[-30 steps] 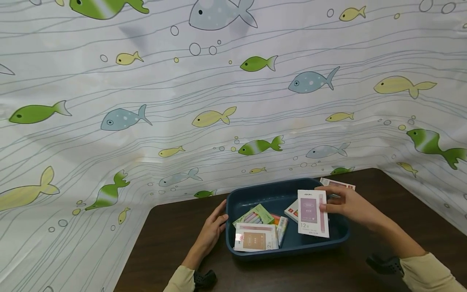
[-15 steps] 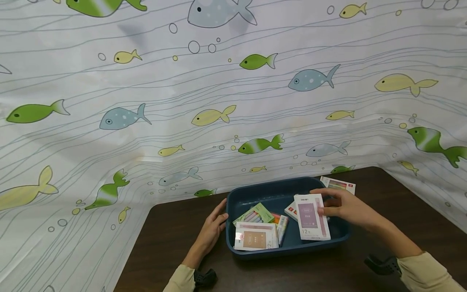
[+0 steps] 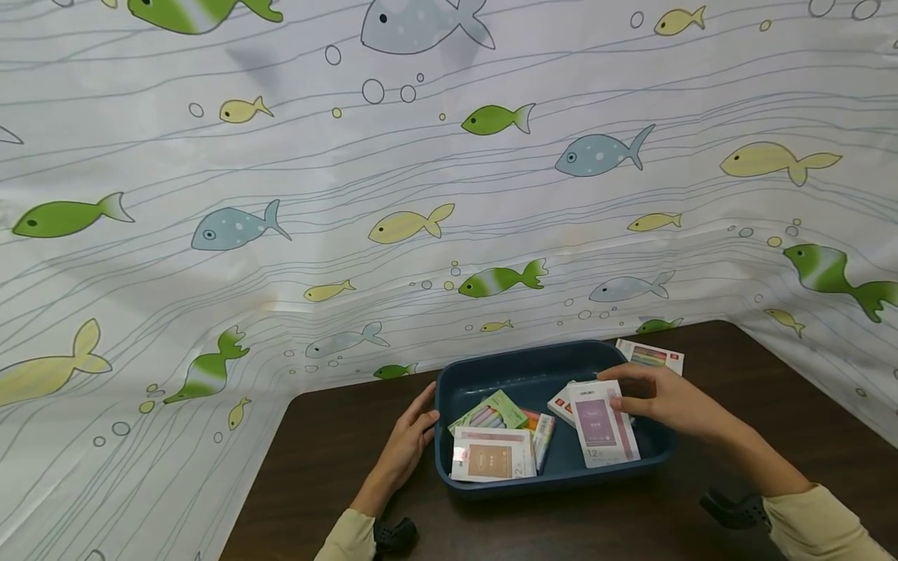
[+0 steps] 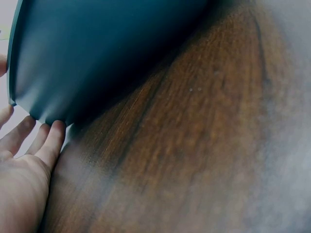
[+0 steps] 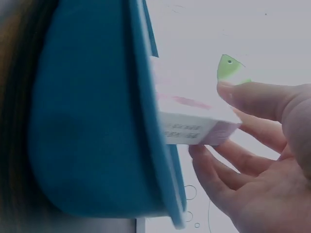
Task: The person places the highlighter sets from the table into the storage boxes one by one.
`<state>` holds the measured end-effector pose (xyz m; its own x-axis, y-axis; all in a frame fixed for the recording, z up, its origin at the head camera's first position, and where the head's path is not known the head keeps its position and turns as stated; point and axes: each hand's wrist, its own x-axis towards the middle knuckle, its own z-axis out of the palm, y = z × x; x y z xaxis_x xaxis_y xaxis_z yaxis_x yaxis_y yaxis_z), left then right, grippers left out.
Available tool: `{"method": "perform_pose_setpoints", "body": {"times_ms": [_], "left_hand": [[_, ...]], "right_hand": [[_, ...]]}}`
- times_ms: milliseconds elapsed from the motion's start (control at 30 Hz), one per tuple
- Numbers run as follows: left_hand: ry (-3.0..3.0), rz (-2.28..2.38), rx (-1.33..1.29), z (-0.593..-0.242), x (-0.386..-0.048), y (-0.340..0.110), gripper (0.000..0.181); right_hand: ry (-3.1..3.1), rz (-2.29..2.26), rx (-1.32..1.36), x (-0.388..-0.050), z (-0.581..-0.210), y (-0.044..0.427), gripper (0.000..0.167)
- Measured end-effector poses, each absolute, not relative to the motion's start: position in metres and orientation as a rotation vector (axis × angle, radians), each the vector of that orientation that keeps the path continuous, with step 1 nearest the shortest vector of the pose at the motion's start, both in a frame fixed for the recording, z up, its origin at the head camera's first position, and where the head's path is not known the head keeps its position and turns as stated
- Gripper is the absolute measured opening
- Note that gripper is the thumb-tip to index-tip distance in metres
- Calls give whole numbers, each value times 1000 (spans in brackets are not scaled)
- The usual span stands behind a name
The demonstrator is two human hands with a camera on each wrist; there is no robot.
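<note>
My left hand (image 3: 409, 432) rests its fairly straight fingers against the left end of a dark blue plastic bin (image 3: 550, 485). At the bin's right side my right hand (image 3: 666, 397) pinches a flat white-and-purple pen box (image 3: 599, 425) by its far right edge. That box lies tilted over a white box (image 3: 561, 405) and partly hides it. In the right wrist view, the thumb (image 5: 238, 94) is above the pen box (image 5: 194, 121) and the fingers below it. A white-and-brown pen box (image 3: 493, 454), a green box (image 3: 491, 413) and an orange-and-white pack (image 3: 540, 436) lie in the bin's left half.
Behind the bin's right corner a white box with coloured stripes (image 3: 651, 356) lies on the dark wooden table (image 3: 316, 444). A fish-patterned sheet (image 3: 393, 304) hangs behind and on both sides of the table. Each wrist has a black strap (image 3: 396, 536).
My right hand has lowered the white-and-purple pen box and tipped it flatter into the bin. The left hand stays at the bin's left end.
</note>
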<state>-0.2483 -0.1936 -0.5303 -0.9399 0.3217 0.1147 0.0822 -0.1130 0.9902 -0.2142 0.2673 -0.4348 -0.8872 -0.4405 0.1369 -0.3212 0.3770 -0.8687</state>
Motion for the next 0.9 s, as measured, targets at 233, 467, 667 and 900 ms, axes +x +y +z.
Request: {"method": "perform_pose_setpoints", "body": {"times_ms": [233,467,667,900], "left_hand": [[1976,2188,478,-528,-249,-193,62],[1975,2182,489,-529,-248,-193,63],[1962,2187,451,-530,-247,-195,62],[1964,2175,475,-532,-248,-193,61]], "right_hand": [[2768,-1429,-714,-211,-426,274,45],[2766,-1454,-688,-209,-421,280,40],[2755,-1430,-705,-212,-425,278,38],[2741,-1430,-678,-211,-425,280,37]]}}
